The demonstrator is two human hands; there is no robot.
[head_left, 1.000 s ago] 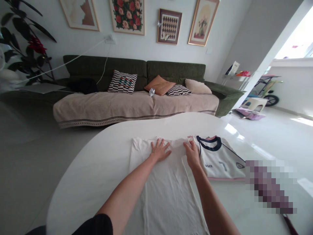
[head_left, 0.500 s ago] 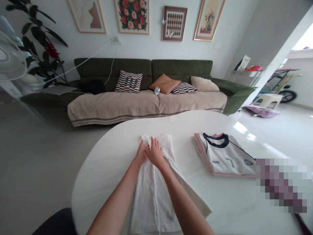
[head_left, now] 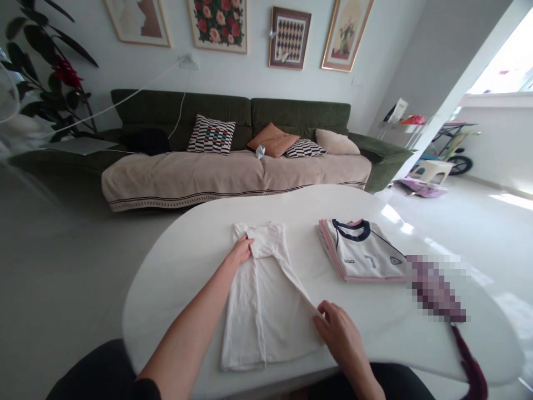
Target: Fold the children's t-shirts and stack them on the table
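A partly folded white garment (head_left: 278, 300) lies on the white table (head_left: 179, 278) in front of me, its sides turned inward and a short flap folded near its far end. My left hand (head_left: 242, 250) pinches the edge of that flap on the left. At the garment's near right corner, my right hand (head_left: 339, 328) has thumb and fingers closed on the hem. To the right rests a folded stack with a white jersey (head_left: 366, 253) on top, dark-collared and marked with a 7, above pink cloth.
A pixelated purple patch (head_left: 435, 286) covers something at the table's right, with a dark red strap (head_left: 470, 355) hanging below it. Beyond the table stands a green sofa (head_left: 179, 122) with a beige cover (head_left: 200, 178) and several cushions.
My right hand has moved from the garment's far end down to its near right corner. My left hand stays near the far flap, now lying flatter. The view has shifted slightly right.
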